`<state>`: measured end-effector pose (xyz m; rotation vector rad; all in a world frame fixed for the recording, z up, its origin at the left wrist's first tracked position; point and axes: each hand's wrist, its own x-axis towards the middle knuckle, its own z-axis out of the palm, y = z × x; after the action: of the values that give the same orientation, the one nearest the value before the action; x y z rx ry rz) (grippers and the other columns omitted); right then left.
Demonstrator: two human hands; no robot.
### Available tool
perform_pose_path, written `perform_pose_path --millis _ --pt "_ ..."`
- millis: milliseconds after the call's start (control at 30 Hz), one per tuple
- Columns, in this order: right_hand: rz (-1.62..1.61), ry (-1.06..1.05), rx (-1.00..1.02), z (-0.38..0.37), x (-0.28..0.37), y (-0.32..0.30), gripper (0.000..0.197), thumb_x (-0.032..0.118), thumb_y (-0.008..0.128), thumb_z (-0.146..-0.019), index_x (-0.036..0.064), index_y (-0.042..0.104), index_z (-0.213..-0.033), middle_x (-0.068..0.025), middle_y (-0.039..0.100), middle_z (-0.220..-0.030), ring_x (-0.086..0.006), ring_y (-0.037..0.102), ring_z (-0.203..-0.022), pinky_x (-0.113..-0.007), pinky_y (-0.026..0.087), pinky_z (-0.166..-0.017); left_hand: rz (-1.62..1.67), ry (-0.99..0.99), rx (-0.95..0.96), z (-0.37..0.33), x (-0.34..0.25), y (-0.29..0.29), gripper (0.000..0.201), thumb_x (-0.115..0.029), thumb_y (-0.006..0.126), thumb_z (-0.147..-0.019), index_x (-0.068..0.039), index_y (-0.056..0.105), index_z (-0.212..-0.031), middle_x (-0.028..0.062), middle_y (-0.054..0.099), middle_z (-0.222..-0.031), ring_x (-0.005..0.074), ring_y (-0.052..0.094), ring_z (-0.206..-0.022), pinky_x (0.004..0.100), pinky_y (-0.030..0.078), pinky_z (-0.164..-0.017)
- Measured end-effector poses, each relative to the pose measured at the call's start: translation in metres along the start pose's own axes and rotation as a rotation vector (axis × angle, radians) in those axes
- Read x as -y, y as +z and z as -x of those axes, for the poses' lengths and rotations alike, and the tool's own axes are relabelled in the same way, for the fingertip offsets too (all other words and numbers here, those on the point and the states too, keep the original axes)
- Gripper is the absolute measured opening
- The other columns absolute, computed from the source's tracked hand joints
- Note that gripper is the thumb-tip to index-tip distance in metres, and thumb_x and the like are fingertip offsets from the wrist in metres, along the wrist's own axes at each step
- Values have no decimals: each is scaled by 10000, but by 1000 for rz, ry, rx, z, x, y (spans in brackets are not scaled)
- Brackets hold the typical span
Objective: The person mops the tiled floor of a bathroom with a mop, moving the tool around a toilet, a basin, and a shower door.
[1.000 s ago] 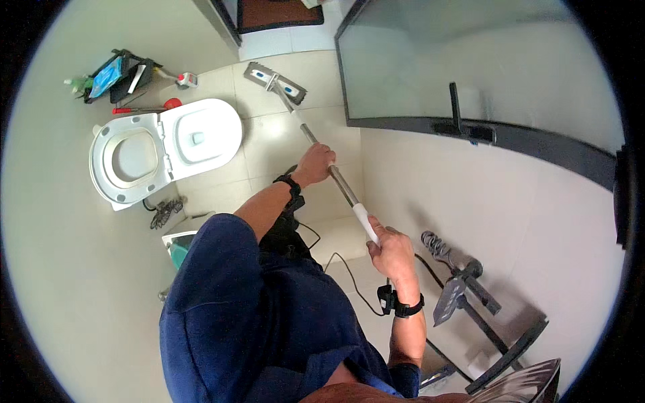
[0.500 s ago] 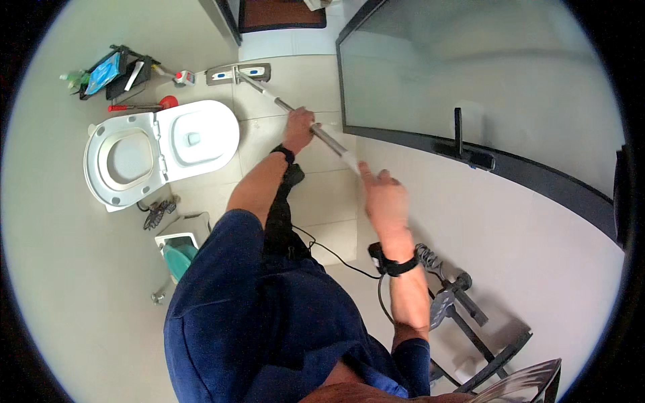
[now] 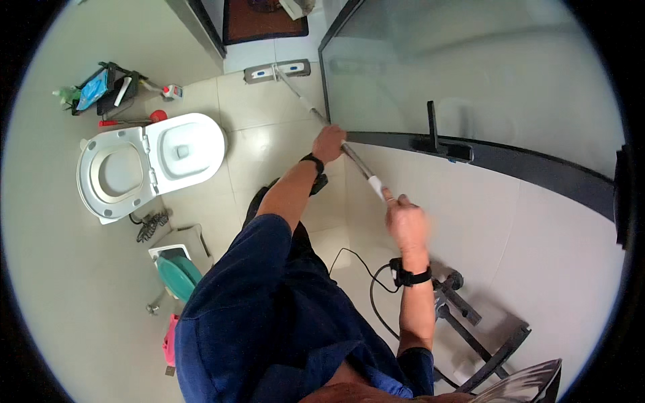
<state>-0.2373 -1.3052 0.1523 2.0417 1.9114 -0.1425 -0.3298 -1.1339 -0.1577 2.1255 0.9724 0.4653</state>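
A flat mop (image 3: 363, 169) slants across the bathroom floor, its long metal handle held in both of my hands. My left hand (image 3: 329, 143) is wrapped round the middle of the handle. Farther back, at the white upper end, my right hand (image 3: 407, 225) grips the pole, with the thumb lying along it. The wide grey and white mop head (image 3: 296, 69) rests flat on the tiles (image 3: 259, 107) by the doorway, close to the glass partition's corner. Black bands circle both of my wrists.
To the left a white toilet (image 3: 195, 146) stands with its lid and seat raised. Beside it are a red plunger (image 3: 157, 116), a bottle (image 3: 173, 92) and a wall rack (image 3: 107, 88). A glass door (image 3: 430, 74) bounds the right. A bin with a teal basin (image 3: 178, 277) stands nearer me.
The mop head has slid to the right along the far floor by the doorway. Both my hands have shifted right with the handle, and the whole view has turned slightly.
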Motion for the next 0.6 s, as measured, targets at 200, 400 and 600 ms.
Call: perform_pose_path --millis 200,400,600 --pt "-91 -89 -58 -17 17 -4 466 78 608 -781 159 580 -1239 -80 575 -776 -261 611 -607 -382 495 -542 4 -41 -1 9 9 -45 297 -78 729 -725 -102 616 -999 78 583 -1099 294 527 -1129 377 469 -964" --pt "-218 -64 76 -25 11 -21 390 65 552 -843 146 590 -1222 -110 616 -841 -306 644 -686 -406 521 -595 -61 -193 219 23 6 -84 253 -131 707 -767 -99 622 -1004 77 576 -1081 296 544 -1093 372 483 -930" --pt "-334 -109 94 -66 14 -19 484 121 650 -786 160 574 -1262 -113 608 -820 -314 630 -681 -407 515 -620 -203 -72 87 30 58 -100 196 -84 653 -755 -103 617 -947 80 576 -1044 307 566 -1017 400 505 -857"
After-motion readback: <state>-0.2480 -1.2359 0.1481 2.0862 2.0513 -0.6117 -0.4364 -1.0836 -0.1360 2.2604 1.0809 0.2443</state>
